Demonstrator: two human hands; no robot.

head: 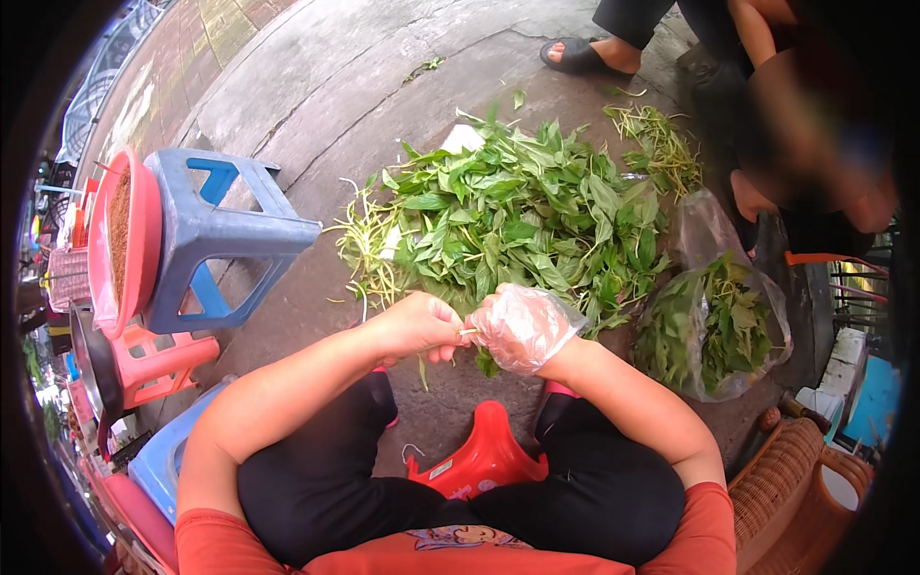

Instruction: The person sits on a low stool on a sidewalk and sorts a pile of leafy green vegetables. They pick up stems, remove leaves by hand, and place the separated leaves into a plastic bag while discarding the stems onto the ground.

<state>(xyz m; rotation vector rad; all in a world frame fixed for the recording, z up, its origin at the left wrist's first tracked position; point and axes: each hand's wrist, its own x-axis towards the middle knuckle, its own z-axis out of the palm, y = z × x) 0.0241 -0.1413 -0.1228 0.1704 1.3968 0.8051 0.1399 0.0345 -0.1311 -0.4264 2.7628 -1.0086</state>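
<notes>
My left hand (424, 327) is bare, its fingers closed on a thin pale plant stem (468, 331). Touching it, my right hand (521, 327) wears a clear plastic glove and grips the same stem, with a green leaf (487, 363) hanging just under it. Beyond both hands lies a large pile of leafy green stems (532, 208) on the concrete ground. Left of the pile are pale stripped stems (370, 248), and more stems (658, 144) lie at its far right. A clear plastic bag (719, 338) holding leafy greens is to the right.
At left, a blue plastic stool (230, 237) stands beside a pink basin (144, 251) with brown contents. A smaller pink stool (162, 363) is behind. Under me is a red plastic stool (478, 460). A person in black sandals (589, 57) is at upper right; a wicker chair (780, 467) stands lower right.
</notes>
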